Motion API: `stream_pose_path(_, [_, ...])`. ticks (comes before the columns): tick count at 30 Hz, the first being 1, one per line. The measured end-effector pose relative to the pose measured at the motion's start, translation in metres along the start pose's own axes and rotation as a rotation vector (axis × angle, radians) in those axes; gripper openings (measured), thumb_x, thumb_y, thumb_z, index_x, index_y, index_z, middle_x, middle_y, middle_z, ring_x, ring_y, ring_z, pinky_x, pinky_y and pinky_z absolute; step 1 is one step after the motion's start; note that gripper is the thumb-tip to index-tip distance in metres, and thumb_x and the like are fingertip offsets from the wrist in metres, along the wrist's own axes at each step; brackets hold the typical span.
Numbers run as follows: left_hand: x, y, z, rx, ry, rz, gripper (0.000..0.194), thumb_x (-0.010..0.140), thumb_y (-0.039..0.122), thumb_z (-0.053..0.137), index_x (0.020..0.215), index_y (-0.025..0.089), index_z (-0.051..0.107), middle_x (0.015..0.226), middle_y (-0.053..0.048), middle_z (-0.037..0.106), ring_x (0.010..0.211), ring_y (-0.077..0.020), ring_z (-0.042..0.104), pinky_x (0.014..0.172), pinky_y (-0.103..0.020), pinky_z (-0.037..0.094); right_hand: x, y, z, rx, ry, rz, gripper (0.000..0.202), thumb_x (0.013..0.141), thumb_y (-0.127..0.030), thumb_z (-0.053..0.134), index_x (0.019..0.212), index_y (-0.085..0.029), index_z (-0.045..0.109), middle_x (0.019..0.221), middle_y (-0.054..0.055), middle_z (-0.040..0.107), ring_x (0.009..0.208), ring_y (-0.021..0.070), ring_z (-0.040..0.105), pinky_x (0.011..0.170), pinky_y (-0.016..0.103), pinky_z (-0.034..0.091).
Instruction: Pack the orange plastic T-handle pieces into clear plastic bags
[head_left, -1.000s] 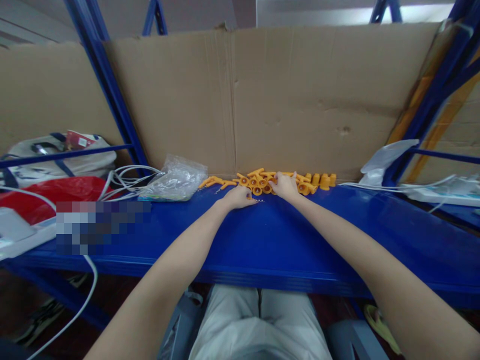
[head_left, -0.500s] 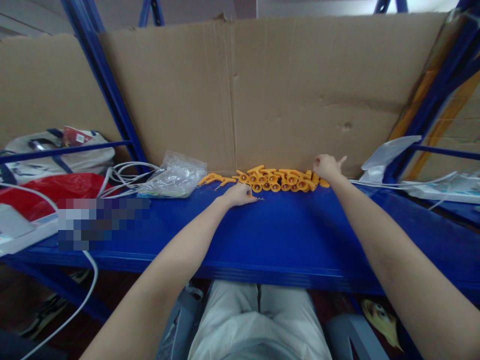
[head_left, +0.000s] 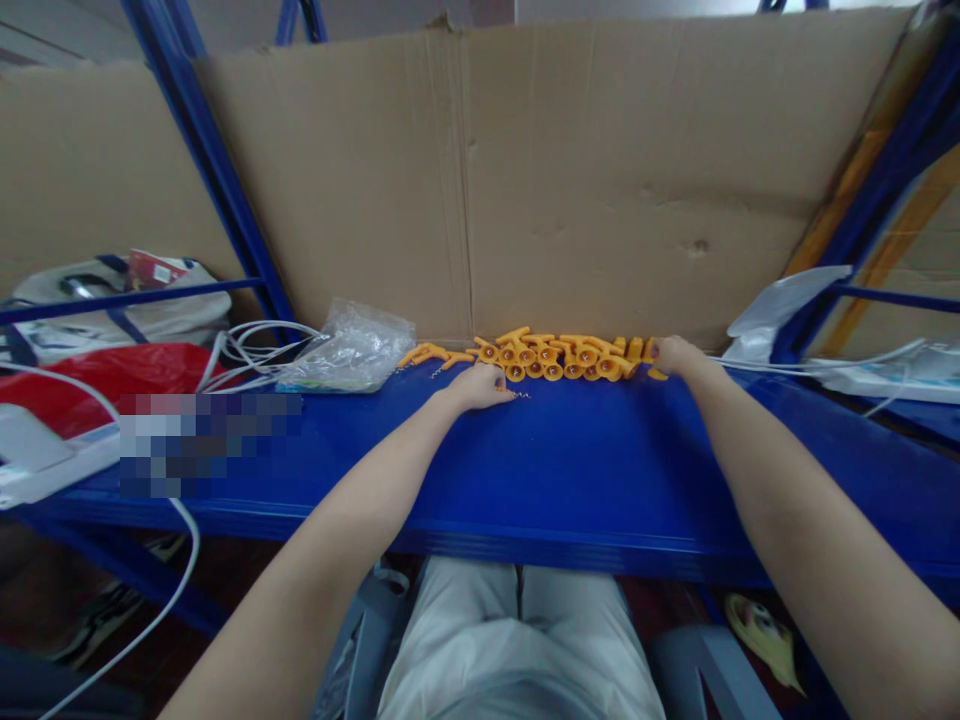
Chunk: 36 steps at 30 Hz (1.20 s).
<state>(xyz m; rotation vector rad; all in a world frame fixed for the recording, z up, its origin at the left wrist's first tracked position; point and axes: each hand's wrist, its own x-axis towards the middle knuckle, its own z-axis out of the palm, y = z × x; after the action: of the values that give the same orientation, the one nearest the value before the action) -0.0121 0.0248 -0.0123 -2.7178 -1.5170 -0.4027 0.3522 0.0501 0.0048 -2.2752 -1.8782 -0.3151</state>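
My left hand (head_left: 480, 386) is closed around a yellow corkscrew screw piece; its metal spiral (head_left: 523, 395) sticks out to the right past the fingers. At the right end of the row, my right hand (head_left: 677, 356) has its fingers bent and closed on a small yellow plastic piece (head_left: 653, 350), mostly hidden by them. Between the hands lies a stacked row of yellow corkscrew bodies (head_left: 553, 372), their round open ends facing me. Left of it, a few yellow handles with metal spirals (head_left: 429, 354) lie loose along the cardboard.
A tall cardboard sheet (head_left: 570, 180) closes off the back of the blue shelf (head_left: 540, 480). At left are a clear plastic bag (head_left: 352, 350), white cables (head_left: 247, 350) and a red bag (head_left: 150, 380). White cable (head_left: 780, 368) and clear plastic (head_left: 772, 305) lie at right.
My right hand has moved a little right and down, its fingers now closed at the yellow pieces where the thumb stood out before. My left hand has stayed in place.
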Motion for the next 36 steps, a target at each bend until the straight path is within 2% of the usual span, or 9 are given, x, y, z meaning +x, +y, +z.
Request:
stream_pose_path(4, [0.001, 0.000, 0.001, -0.027, 0.001, -0.001, 0.024, 0.078, 0.041, 0.066, 0.078, 0.017, 0.069, 0.079, -0.007, 0.072, 0.077, -0.0227, 0.066, 0.065, -0.028, 0.045, -0.005, 0.004, -0.005, -0.103, -0.131, -0.001, 0.017, 0.077, -0.011, 0.060, 0.089, -0.014, 0.073, 0.087, 0.013, 0.072, 0.090, 0.0256, 0.069, 0.073, 0.030, 0.052])
stream_pose_path(9, [0.002, 0.002, 0.004, 0.008, -0.009, 0.003, 0.024, 0.081, 0.038, 0.062, 0.085, 0.015, 0.069, 0.088, -0.008, 0.073, 0.083, -0.0230, 0.066, 0.067, -0.027, 0.046, -0.023, 0.007, -0.005, -0.067, -0.135, 0.006, 0.007, 0.078, -0.020, 0.066, 0.075, -0.014, 0.069, 0.081, 0.014, 0.070, 0.089, 0.0287, 0.069, 0.075, 0.034, 0.052])
stream_pose_path(14, [0.003, 0.004, 0.006, 0.032, -0.004, 0.020, 0.023, 0.083, 0.032, 0.060, 0.096, 0.015, 0.070, 0.096, -0.009, 0.073, 0.090, -0.0232, 0.067, 0.074, -0.028, 0.048, -0.040, 0.008, -0.006, 0.033, -0.146, 0.001, 0.007, 0.080, -0.019, 0.063, 0.076, -0.013, 0.065, 0.084, 0.012, 0.070, 0.084, 0.0239, 0.069, 0.073, 0.029, 0.051])
stream_pose_path(19, [-0.002, 0.009, -0.006, 0.072, 0.026, -0.014, 0.025, 0.085, 0.032, 0.059, 0.102, 0.016, 0.071, 0.102, -0.011, 0.073, 0.097, -0.0261, 0.067, 0.080, -0.030, 0.049, -0.050, 0.009, -0.009, 0.188, -0.139, 0.008, 0.007, 0.077, -0.017, 0.065, 0.071, -0.014, 0.062, 0.083, 0.012, 0.070, 0.083, 0.0240, 0.067, 0.074, 0.031, 0.050])
stream_pose_path(22, [-0.009, 0.014, -0.018, 0.151, 0.061, -0.124, 0.029, 0.089, 0.032, 0.054, 0.106, 0.016, 0.071, 0.107, -0.013, 0.073, 0.105, -0.0291, 0.066, 0.087, -0.034, 0.049, -0.051, 0.011, -0.010, 0.281, -0.167, 0.001, 0.014, 0.073, -0.016, 0.066, 0.062, -0.017, 0.058, 0.071, 0.007, 0.067, 0.077, 0.0228, 0.066, 0.071, 0.031, 0.050])
stream_pose_path(25, [-0.016, 0.019, -0.030, 0.245, 0.096, -0.337, 0.043, 0.093, 0.041, 0.046, 0.115, 0.012, 0.068, 0.116, -0.018, 0.070, 0.111, -0.0335, 0.064, 0.091, -0.038, 0.049, -0.050, 0.015, -0.010, 0.321, -0.161, -0.016, 0.015, 0.069, -0.017, 0.070, 0.060, -0.017, 0.057, 0.065, 0.005, 0.063, 0.073, 0.0224, 0.065, 0.069, 0.032, 0.051])
stream_pose_path(29, [-0.020, 0.018, -0.037, 0.305, -0.017, -0.459, 0.052, 0.093, 0.048, 0.043, 0.125, 0.012, 0.065, 0.127, -0.019, 0.066, 0.119, -0.0350, 0.060, 0.096, -0.040, 0.048, -0.048, 0.020, -0.008, 0.400, -0.215, -0.092, 0.017, 0.067, -0.020, 0.070, 0.059, -0.017, 0.056, 0.061, 0.003, 0.061, 0.067, 0.0213, 0.064, 0.069, 0.032, 0.052])
stream_pose_path(32, [-0.018, 0.014, -0.033, 0.283, -0.153, -0.377, 0.055, 0.090, 0.052, 0.048, 0.131, 0.017, 0.061, 0.135, -0.015, 0.062, 0.124, -0.0339, 0.057, 0.098, -0.038, 0.047, -0.047, 0.020, -0.006, 0.416, -0.282, -0.106, 0.015, 0.069, -0.020, 0.066, 0.058, -0.017, 0.056, 0.059, 0.003, 0.062, 0.062, 0.0193, 0.062, 0.065, 0.032, 0.053])
stream_pose_path(36, [-0.010, 0.010, -0.021, 0.182, -0.238, -0.165, 0.044, 0.089, 0.044, 0.051, 0.123, 0.020, 0.065, 0.124, -0.010, 0.069, 0.111, -0.0266, 0.064, 0.091, -0.030, 0.049, -0.045, 0.017, -0.003, 0.312, -0.279, -0.101, 0.015, 0.071, -0.024, 0.065, 0.060, -0.016, 0.059, 0.055, 0.004, 0.061, 0.056, 0.0193, 0.062, 0.058, 0.031, 0.052])
